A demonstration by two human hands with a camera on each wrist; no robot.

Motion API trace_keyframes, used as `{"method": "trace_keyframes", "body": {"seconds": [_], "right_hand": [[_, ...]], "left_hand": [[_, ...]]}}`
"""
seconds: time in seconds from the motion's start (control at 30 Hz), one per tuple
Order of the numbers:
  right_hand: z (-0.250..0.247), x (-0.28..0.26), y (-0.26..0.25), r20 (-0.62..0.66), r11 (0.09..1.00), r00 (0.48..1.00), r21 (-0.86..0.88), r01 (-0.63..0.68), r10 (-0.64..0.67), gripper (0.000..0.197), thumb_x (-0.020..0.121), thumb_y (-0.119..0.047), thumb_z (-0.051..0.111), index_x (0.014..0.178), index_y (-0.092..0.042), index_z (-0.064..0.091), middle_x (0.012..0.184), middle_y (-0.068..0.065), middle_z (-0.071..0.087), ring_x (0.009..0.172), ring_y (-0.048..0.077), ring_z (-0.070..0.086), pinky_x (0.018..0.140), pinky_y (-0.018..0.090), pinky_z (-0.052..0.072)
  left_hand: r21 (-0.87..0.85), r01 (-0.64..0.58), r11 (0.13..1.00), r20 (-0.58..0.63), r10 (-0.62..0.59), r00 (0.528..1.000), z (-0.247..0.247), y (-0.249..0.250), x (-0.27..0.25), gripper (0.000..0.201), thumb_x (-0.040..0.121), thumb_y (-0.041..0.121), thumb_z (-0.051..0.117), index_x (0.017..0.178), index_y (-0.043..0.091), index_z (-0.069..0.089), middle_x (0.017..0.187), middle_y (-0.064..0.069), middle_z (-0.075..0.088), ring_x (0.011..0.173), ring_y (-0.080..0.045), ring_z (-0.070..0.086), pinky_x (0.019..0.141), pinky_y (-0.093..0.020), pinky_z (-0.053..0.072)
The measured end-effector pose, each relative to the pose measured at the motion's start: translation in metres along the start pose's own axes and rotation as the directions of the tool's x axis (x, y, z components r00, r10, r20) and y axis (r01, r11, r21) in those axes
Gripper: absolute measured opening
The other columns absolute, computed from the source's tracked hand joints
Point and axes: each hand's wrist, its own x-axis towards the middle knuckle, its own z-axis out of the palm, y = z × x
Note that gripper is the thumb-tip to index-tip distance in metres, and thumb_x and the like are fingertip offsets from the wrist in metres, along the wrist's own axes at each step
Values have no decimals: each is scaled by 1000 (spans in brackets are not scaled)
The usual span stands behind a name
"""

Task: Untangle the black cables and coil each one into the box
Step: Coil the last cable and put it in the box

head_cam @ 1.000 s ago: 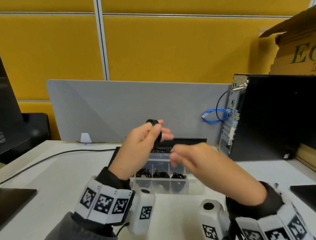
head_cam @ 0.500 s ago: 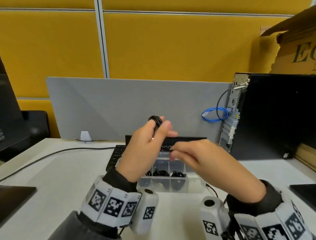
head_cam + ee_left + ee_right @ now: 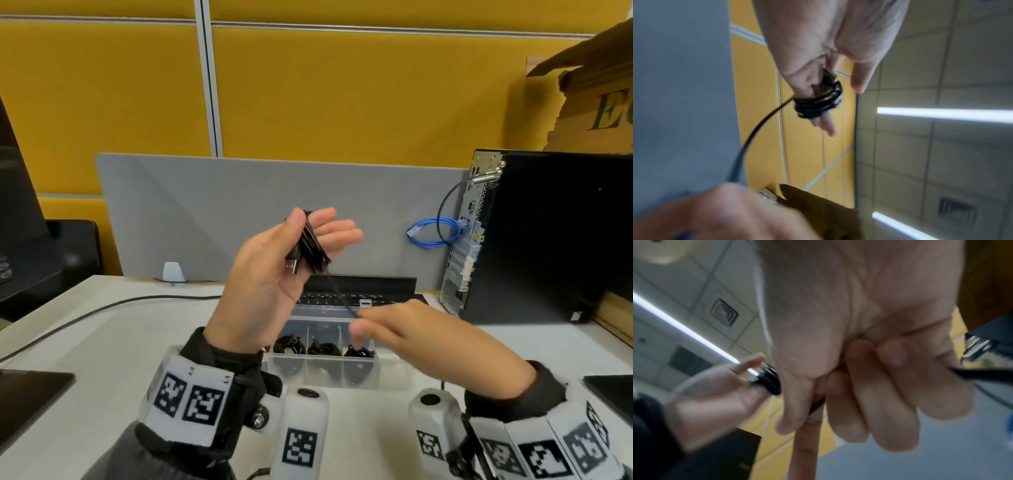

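My left hand is raised above the box, palm turned toward me. A black cable coil is wound round its straight fingers, and the thumb presses the USB plug against them. One taut strand runs down to my right hand, which pinches it over the box. The clear divided box holds black coils in three compartments. The left wrist view shows the coil on the fingers. In the right wrist view the strand passes between thumb and fingers.
A black keyboard lies behind the box, before a grey divider. A PC tower with a blue cable loop stands at right. A black cord crosses the desk at left. Dark flat items lie at both front edges.
My left hand has risen and turned palm toward me, its fingers now straight with the coil and plug showing. My right hand moved slightly down and right, drawing the strand taut.
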Motion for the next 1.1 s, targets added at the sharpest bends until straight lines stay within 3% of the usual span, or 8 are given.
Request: {"method": "trace_keyframes", "body": {"seconds": [0.17, 0.3, 0.47, 0.6, 0.7, 0.8, 0.9, 1.1], "right_hand": [[-7, 1, -10, -482, 994, 869, -62, 93, -111, 43, 84, -63, 33, 80, -31, 61, 63, -15, 57, 60, 1, 52, 54, 25, 43], [-8, 3, 5, -653, 993, 754, -117, -13, -67, 43, 88, -65, 26, 96, -38, 58, 74, -11, 62, 69, 9, 58, 55, 35, 50], [5, 8, 2, -128, 997, 992, -74, 3, -12, 40, 92, -56, 21, 106, -36, 52, 76, -14, 57, 68, -1, 55, 61, 17, 41], [8, 6, -19, -2, 981, 984, 79, 177, -178, 26, 96, -44, 37, 89, -33, 60, 65, -16, 51, 61, 0, 49, 61, 19, 40], [-2, 2, -21, -294, 976, 943, 103, 192, -155, 24, 90, -44, 40, 89, -31, 59, 70, -13, 60, 64, 3, 56, 64, 23, 46], [-7, 2, -14, -439, 943, 893, 247, 223, -97, 22, 87, -50, 44, 98, -36, 56, 63, -16, 56, 59, 5, 54, 57, 20, 43], [-7, 1, -16, -259, 856, 946, 425, 295, -198, 27, 93, -49, 40, 112, -40, 56, 80, -24, 66, 82, -5, 61, 72, 11, 44], [-6, 1, -11, -318, 916, 942, 336, 219, -108, 41, 77, -71, 45, 82, -30, 53, 68, 2, 63, 60, 15, 55, 56, 30, 43]], "left_hand": [[834, 52, 550, 45, -161, 986, -5, -14, -5, 56, 88, 59, 32, 83, 18, 68, 73, 10, 72, 77, 4, 63, 79, -19, 39], [547, 270, 793, 240, -457, 856, -3, -4, -9, 57, 92, 50, 35, 69, 10, 68, 46, -5, 61, 44, -12, 57, 60, -14, 44], [-147, 100, 984, 89, -87, 992, 1, 8, -3, 44, 86, 34, 40, 89, 3, 71, 69, -7, 71, 64, -12, 68, 66, -17, 52], [552, 13, 834, -93, 47, 995, -10, -13, 1, 40, 85, 47, 40, 109, 21, 59, 107, 2, 71, 106, -1, 61, 96, -22, 43], [835, 75, 545, 28, -179, 983, -13, -17, -4, 62, 83, 68, 30, 90, 19, 67, 84, 7, 71, 85, 2, 62, 89, -26, 44], [711, 171, 682, 244, -467, 850, -7, -8, -9, 39, 85, 50, 53, 78, 14, 64, 62, -1, 67, 67, -8, 64, 78, -21, 45], [576, 176, 798, 389, -457, 800, -3, 1, -12, 12, 80, 15, 66, 70, 19, 61, 51, 6, 61, 48, -8, 56, 66, -16, 45], [539, 160, 827, 232, -329, 916, 0, -4, -9, 15, 67, 12, 77, 72, 13, 63, 56, -1, 64, 51, -11, 61, 65, -19, 48]]}}
